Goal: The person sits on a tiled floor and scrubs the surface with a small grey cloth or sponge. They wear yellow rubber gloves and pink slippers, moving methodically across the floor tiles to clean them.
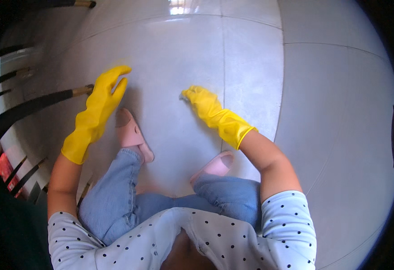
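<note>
The left hand (102, 96), in a yellow glove, hovers over the tiled floor (174, 54) with fingers spread apart, holding nothing, just above the left pink slipper (129, 130). The right hand (201, 101), also gloved, presses fingertips down on the floor at the centre; whether its grip clamps anything I cannot tell. Dark chair legs (35, 105) stand at left.

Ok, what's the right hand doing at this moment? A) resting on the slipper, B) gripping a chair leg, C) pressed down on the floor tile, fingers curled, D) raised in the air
C: the right hand in its yellow glove presses on the pale floor tile, fingers curled, apart from both pink slippers.
</note>
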Tool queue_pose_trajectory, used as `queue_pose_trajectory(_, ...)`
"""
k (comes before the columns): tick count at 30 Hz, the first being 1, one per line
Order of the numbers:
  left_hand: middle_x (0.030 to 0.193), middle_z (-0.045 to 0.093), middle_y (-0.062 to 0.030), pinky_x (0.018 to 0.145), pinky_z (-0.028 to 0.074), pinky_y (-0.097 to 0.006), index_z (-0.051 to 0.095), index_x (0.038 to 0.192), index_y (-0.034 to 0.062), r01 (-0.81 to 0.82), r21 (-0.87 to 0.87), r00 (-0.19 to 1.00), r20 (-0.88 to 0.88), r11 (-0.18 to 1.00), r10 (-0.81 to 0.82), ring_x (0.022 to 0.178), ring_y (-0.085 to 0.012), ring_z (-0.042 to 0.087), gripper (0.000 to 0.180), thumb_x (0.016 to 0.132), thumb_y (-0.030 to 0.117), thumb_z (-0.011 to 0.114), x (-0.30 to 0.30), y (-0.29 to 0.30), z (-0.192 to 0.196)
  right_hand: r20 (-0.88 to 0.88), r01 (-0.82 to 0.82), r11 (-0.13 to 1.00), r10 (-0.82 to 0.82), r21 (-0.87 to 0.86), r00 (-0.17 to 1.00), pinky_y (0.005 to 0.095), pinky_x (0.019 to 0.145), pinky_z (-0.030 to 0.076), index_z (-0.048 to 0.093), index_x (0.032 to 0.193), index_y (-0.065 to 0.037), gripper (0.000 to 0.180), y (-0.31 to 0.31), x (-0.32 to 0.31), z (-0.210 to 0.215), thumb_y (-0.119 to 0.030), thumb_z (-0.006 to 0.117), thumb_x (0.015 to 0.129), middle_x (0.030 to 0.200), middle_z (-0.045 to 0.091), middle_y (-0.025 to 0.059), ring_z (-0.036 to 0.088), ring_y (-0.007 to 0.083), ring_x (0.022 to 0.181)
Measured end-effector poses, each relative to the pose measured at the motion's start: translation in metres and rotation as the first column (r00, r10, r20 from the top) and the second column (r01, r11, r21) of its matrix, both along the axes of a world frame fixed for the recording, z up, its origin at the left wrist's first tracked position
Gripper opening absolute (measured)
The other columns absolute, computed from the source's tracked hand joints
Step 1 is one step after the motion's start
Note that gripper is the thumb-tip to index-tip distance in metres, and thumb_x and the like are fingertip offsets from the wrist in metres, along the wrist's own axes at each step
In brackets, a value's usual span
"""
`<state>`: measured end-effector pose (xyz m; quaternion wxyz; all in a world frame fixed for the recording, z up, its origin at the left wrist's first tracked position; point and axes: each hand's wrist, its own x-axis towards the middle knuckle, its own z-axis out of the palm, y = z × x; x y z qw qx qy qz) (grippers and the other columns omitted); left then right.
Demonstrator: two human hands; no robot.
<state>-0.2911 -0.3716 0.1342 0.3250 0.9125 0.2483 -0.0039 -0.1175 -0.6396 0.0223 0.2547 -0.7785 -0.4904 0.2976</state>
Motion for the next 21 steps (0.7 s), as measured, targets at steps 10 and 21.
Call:
queue_pose_trajectory(10, 0.131, 0.062, -0.0054, 0.1, 0.044, -0.036, 0.062, 0.128, 0.0162, 0.078, -0.047, 0.995, -0.051, 0.996, -0.081, 0.12, -0.0253, 0.056, 0.033, 0.096, 0.012, 0.062, 0.016, -0.009, -0.006, 0.244, 0.662, 0.746, -0.656, 0.067, 0.714, 0.0461, 0.089, 0.05, 0.068, 0.113, -0.008, 0.025, -0.053, 0.15, -0.009, -0.021, 0.056, 0.095, 0.109, 0.07, 0.0173, 0.064, 0.0358, 0.102)
queue_pose_trajectory(21, 0.131, 0.061, -0.0058, 0.102, 0.044, -0.036, 0.061, 0.128, 0.017, 0.133, -0.1, 0.99, -0.036, 0.986, -0.138, 0.124, -0.0246, 0.054, 0.032, 0.097, 0.013, 0.062, 0.036, -0.016, 0.005, 0.13, 0.316, 0.927, -0.345, 0.2, 0.929, 0.0467, 0.08, 0.051, 0.063, 0.108, -0.007, 0.02, -0.055, 0.037, 0.018, -0.013, 0.055, 0.091, 0.099, 0.065, 0.0182, 0.063, 0.0372, 0.091)
